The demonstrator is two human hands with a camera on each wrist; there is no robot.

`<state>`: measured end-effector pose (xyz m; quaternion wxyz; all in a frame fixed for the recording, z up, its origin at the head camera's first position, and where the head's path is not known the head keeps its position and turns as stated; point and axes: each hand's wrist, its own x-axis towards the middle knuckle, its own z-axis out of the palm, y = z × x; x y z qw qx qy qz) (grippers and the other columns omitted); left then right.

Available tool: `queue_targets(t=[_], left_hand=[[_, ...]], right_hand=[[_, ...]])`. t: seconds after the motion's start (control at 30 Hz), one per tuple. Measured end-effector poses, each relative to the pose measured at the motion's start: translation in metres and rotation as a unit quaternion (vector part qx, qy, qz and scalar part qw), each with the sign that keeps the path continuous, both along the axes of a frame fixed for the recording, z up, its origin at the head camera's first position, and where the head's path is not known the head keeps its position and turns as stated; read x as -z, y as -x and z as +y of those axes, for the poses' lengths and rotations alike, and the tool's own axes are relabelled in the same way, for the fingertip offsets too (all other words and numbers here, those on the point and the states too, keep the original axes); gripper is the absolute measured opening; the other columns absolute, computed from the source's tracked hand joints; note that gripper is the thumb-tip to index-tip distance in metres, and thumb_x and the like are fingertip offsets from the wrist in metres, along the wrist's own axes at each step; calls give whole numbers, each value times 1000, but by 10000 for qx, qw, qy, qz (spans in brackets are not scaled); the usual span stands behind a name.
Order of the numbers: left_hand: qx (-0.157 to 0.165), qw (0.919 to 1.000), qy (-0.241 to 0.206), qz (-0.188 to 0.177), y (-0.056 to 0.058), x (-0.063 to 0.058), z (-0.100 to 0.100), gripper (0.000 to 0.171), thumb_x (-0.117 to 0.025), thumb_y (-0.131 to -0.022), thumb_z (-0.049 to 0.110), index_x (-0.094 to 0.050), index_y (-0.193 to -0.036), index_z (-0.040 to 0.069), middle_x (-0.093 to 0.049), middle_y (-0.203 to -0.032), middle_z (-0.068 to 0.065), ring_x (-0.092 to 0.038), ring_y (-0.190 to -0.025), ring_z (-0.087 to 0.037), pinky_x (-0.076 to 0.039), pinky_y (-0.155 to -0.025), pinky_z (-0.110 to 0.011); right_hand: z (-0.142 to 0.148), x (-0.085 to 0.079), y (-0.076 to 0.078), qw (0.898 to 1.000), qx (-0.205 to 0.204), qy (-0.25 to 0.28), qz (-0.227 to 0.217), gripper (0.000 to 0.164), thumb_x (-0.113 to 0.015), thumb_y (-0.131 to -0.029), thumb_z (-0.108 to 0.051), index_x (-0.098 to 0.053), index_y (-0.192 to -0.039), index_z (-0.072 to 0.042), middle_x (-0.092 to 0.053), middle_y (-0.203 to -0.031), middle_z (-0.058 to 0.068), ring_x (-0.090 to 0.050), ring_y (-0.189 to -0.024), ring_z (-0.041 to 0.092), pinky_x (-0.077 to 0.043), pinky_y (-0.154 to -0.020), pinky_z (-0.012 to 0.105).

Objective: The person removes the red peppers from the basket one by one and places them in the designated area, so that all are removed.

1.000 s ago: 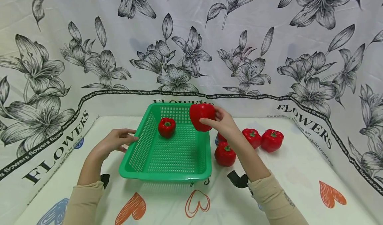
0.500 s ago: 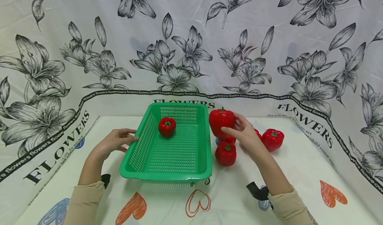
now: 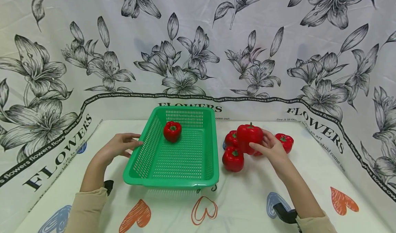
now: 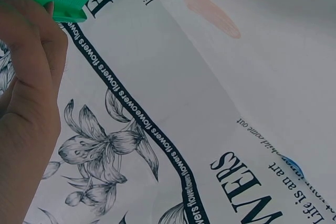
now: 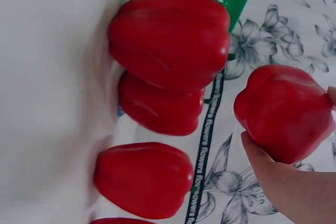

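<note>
In the head view my right hand [image 3: 273, 150] grips a red bell pepper [image 3: 249, 136] by its right side, stem up, above other peppers on the table. The right wrist view shows this held bell pepper [image 5: 286, 111] apart from the others, with my thumb low against it. A green plastic basket [image 3: 177, 183] stands left of centre, and one red bell pepper [image 3: 172, 132] lies inside it, toward the back left. My left hand [image 3: 119, 146] is at the basket's left side, fingers loosely bent, fingertips at the rim; the basket edge [image 4: 71, 14] shows beside it in the left wrist view.
Right of the basket lie more red bell peppers: one in front [image 3: 233, 159], one behind it [image 3: 231, 139], one farther right [image 3: 284, 142], and another mostly hidden under the held one. A white printed cloth [image 3: 247, 198] covers the table, and a flowered sheet [image 3: 198, 54] hangs behind.
My right hand has carried the bell pepper from above the basket's right rim to the right and down, over the other peppers. The left hand and the basket have stayed put.
</note>
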<state>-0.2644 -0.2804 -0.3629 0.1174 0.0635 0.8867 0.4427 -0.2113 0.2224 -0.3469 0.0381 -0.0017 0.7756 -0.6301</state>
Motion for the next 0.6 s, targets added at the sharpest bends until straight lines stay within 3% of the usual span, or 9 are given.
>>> queue_targets(t=[0.27, 0.6], left_hand=[[-48, 10000, -23, -43, -1, -1, 0, 68, -62, -95, 39, -40, -144, -4, -64, -122, -22, -65, -97, -17, -60, -76, -35], [1, 10000, -37, -27, -1, -2, -1, 69, -62, -95, 39, -40, -144, -4, -63, -123, -22, -65, -98, -17, -60, -76, -35]], right_hand=[[18, 13, -8, 9991, 21, -410, -63, 80, -67, -93, -29, -20, -155, -11, -29, -158, 16, -28, -147, 37, -40, -108, 35], [38, 35, -12, 9966, -308, -652, -397, 86, -71, -89, -29, -19, -154, -10, -26, -160, 18, -25, -146, 43, -46, -107, 42]])
